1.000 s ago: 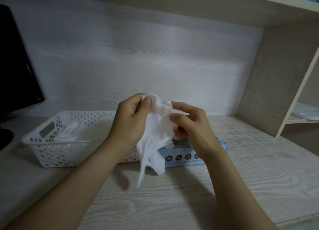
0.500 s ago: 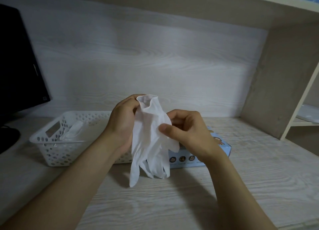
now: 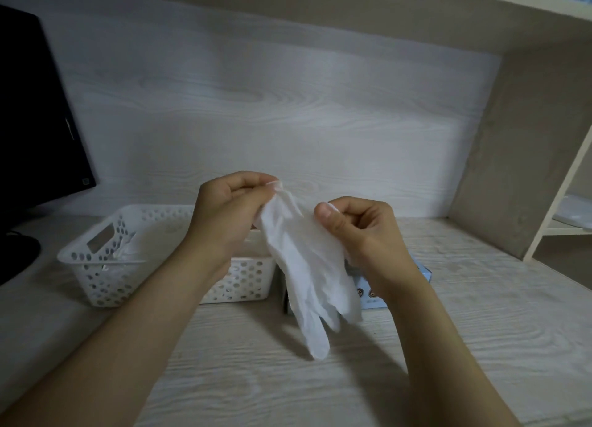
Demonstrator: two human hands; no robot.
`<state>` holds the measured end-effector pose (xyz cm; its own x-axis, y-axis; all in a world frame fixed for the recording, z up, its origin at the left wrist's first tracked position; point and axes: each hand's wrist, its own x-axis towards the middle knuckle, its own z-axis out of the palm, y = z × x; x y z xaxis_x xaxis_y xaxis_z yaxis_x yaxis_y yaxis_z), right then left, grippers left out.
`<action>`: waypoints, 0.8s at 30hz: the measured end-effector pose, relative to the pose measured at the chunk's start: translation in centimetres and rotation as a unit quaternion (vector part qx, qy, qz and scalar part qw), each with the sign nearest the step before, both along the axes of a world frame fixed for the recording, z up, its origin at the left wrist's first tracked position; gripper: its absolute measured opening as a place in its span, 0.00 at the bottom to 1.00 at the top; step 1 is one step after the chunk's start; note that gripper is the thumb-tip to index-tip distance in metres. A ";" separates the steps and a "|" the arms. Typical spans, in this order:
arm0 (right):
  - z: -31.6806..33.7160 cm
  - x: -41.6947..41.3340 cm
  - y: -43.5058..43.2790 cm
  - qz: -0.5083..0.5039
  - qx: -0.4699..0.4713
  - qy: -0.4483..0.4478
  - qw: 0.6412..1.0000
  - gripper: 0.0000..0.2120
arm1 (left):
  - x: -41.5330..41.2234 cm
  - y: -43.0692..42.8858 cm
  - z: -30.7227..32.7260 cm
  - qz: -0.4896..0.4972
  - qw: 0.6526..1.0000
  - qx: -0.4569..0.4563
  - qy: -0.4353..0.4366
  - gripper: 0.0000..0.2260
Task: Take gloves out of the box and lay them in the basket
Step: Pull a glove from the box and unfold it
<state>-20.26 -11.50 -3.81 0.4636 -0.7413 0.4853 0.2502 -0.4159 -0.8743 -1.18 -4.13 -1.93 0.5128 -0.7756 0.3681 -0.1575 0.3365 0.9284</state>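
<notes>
- Step in hand, as I judge it: a white disposable glove [image 3: 307, 266] is out of the box and held up, ready to be laid down.
- The left hand [image 3: 230, 215] pinches one side of the cuff between thumb and curled fingers; the right hand [image 3: 362, 234] pinches the other side.
- The glove hangs limp in the air, fingers down, in front of the blue glove box [image 3: 423, 274] and just right of the white perforated basket [image 3: 105, 282].
- Something white, likely another glove [image 3: 128, 247], lies in the basket.
- Next move: carry it left over the rim, lower it flat, and only then let go, since the thin material may fold or cling.
</notes>
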 end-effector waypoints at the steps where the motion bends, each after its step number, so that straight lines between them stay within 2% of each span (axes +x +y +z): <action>1: 0.0 0.0 -0.1 0.000 0.006 -0.014 1.000 0.12 | 0.3 -0.2 0.0 0.010 1.000 -0.008 0.005 0.04; 6: -0.1 0.1 -0.5 -0.019 0.007 -0.031 0.999 0.07 | 1.0 -0.8 -0.2 0.024 1.000 0.008 -0.005 0.09; 7: 0.0 0.1 -0.5 -0.030 0.004 -0.032 0.999 0.08 | 0.8 -0.8 -0.2 0.010 1.000 0.023 -0.014 0.14; 9: 0.0 0.3 -0.4 -0.055 0.009 -0.042 0.998 0.09 | 0.7 -0.7 -0.3 -0.037 0.996 0.058 -0.050 0.32; 10: 0.0 0.4 -0.4 -0.067 0.012 -0.043 0.997 0.10 | 0.6 -0.4 -0.3 -0.056 0.993 0.070 -0.078 0.37; 11: 0.0 0.5 -0.4 -0.078 0.014 -0.041 0.996 0.12 | 0.5 -0.2 -0.4 -0.073 0.990 0.069 -0.103 0.38; 13: -0.1 0.5 -0.5 -0.095 0.014 -0.033 0.995 0.16 | 0.3 0.1 -0.6 -0.088 0.986 0.052 -0.130 0.28; 15: -0.2 0.5 -0.6 -0.105 0.016 -0.024 0.994 0.17 | 0.2 0.1 -0.6 -0.055 0.988 0.031 -0.139 0.22; 20: 0.1 0.5 0.0 -0.060 0.022 0.017 0.998 0.08 | 0.6 -0.4 -0.3 0.015 0.993 -0.015 -0.119 0.21; 24: 0.2 1.1 0.3 -0.023 0.032 0.036 0.999 0.04 | 1.6 -0.6 -0.5 0.126 0.965 -0.065 -0.219 0.23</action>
<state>-19.16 -11.15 -3.62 0.4596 -0.7910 0.4039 0.1682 -0.3690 -0.9141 0.47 -4.73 -2.47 0.4519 -0.5788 0.6789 -0.6183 0.3454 0.7060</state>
